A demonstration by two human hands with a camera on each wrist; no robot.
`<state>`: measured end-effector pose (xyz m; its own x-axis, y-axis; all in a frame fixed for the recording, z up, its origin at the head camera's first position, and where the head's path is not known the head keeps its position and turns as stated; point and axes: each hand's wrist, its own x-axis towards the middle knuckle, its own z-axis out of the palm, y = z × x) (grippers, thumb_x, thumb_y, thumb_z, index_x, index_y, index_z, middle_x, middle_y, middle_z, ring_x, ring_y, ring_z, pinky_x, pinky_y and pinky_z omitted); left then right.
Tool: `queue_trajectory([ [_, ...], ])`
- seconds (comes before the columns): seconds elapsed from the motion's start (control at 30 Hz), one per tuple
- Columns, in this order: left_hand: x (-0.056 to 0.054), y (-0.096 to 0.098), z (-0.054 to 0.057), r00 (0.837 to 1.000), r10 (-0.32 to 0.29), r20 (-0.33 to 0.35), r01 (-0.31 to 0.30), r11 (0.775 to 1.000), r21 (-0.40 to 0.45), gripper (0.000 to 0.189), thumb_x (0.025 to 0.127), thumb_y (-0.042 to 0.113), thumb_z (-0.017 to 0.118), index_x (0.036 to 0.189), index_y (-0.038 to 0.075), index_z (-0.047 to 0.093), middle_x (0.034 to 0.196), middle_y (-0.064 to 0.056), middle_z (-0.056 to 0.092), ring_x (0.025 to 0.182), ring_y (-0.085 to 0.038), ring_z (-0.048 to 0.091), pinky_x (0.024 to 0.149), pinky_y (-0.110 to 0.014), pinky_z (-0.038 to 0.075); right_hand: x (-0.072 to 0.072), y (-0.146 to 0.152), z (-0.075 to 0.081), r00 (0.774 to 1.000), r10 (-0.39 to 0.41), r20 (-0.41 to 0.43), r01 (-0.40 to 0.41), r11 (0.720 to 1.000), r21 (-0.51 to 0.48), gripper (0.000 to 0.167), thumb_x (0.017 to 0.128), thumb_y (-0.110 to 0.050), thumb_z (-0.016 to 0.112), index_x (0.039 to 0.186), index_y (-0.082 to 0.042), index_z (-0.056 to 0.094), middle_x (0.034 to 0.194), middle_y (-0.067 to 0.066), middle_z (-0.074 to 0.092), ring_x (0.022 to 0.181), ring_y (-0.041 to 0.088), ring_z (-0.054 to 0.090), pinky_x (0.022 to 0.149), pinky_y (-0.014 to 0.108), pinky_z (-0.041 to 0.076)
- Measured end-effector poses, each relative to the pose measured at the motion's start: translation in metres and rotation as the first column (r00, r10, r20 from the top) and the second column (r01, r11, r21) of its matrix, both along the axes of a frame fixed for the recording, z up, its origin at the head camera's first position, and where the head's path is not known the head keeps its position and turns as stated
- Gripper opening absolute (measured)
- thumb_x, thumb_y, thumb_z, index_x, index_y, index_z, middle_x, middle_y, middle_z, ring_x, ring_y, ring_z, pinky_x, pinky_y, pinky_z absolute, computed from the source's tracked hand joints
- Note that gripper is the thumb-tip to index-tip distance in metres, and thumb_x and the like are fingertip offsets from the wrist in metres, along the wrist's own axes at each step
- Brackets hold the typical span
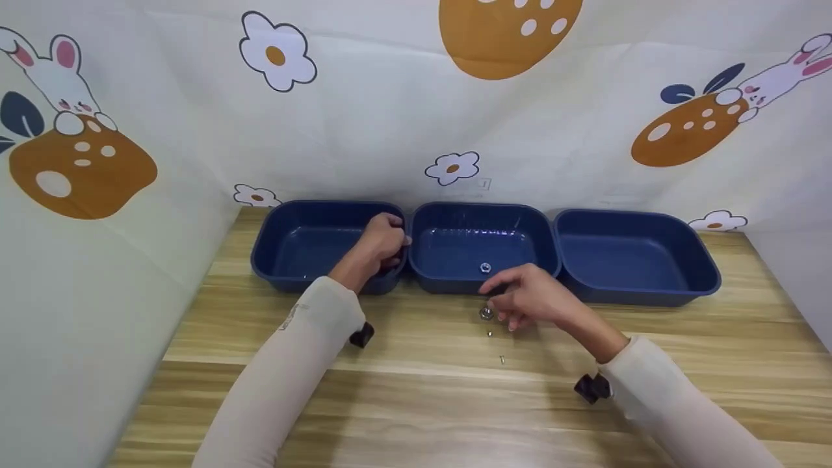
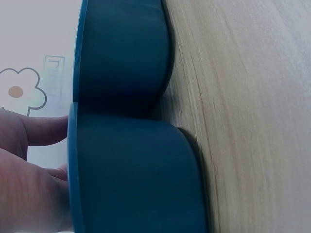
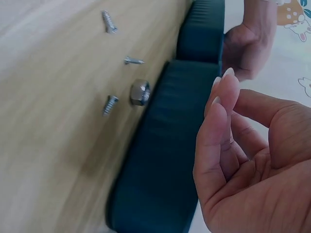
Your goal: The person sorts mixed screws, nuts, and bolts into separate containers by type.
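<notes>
My left hand (image 1: 380,239) reaches into the left blue tray (image 1: 263,260), its fingers gripping the right rim where it meets the middle tray (image 1: 422,284). In the left wrist view, the fingers (image 2: 46,130) lie behind the rim. My right hand (image 1: 533,296) hovers before the middle tray's front wall, index finger and thumb apart with nothing seen between them. Under its fingertips a hex nut (image 1: 486,313) lies on the table. Another nut (image 1: 485,267) is inside the middle tray. The right wrist view shows small screws (image 3: 111,104) scattered beside the nut on the table.
A third blue tray (image 1: 650,296) stands at the right end of the row. All sit on a wood-grain table (image 1: 422,403) against a pale printed cloth (image 1: 364,130). Two tiny screws (image 1: 502,359) lie in front of the right hand.
</notes>
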<state>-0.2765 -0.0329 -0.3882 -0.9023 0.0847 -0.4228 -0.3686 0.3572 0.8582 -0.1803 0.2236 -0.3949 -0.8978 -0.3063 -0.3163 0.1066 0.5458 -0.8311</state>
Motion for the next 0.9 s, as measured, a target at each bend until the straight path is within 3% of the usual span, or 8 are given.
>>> queue_trajectory([
  [0.33,0.000,0.000,-0.002,1.000,0.007,-0.017,-0.008,1.000,-0.004,0.047,0.093,0.003,0.054,0.139,0.007,0.044,0.131,-0.011,0.052,0.090,-0.018,0.055,0.063,-0.028,0.049,0.007,0.002,-0.017,0.999,0.019,-0.025,-0.018,0.999,0.045,0.026,0.084,-0.003,0.067,0.110,-0.002,0.071,0.061,0.008,0.064,0.045,0.014,0.058,0.048,0.036,0.054],
  [0.9,0.001,0.000,-0.002,1.000,0.004,-0.009,-0.004,1.000,0.004,0.046,0.094,0.004,0.055,0.138,0.008,0.043,0.126,-0.012,0.054,0.079,-0.017,0.054,0.061,-0.027,0.048,0.003,0.006,-0.042,0.999,0.027,-0.045,-0.023,0.996,0.084,0.035,0.082,0.001,0.067,0.115,-0.005,0.070,0.064,0.008,0.065,0.046,0.014,0.059,0.047,0.034,0.055],
])
